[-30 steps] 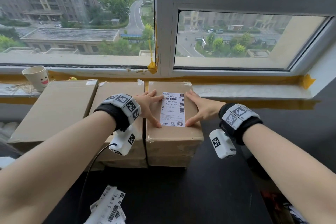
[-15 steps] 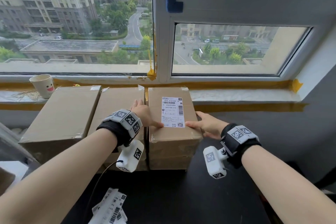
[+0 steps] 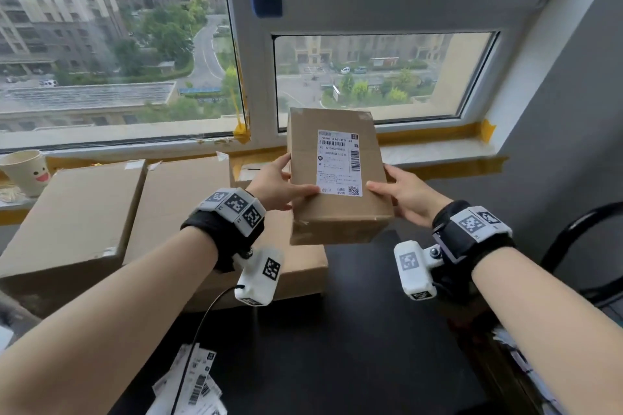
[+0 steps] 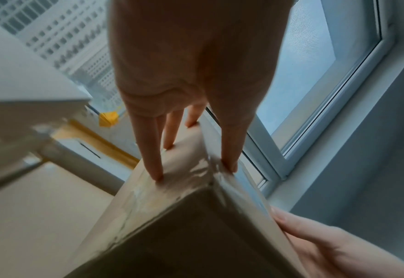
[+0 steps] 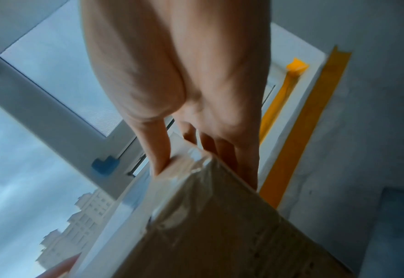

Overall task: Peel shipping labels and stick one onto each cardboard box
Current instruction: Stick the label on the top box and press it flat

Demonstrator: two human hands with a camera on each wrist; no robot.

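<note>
Window-side, left hand [image 3: 274, 187] and right hand [image 3: 406, 199] clasped a labelled box [image 3: 337, 178]; level carrying would protect its label [image 3: 338, 162].

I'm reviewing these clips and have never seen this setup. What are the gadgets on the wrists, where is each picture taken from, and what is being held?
No machine here: a person works bare-handed, with small cameras strapped to both wrists and one on the head. The wide picture is the head view; the other two look along each hand. The left hand and right hand grip a labelled cardboard box from either side, lifted above the black table. Its shipping label is stuck on top. Two bare boxes sit by the window, beside a paper cup. Spare labels lie near the table's edge.
</note>
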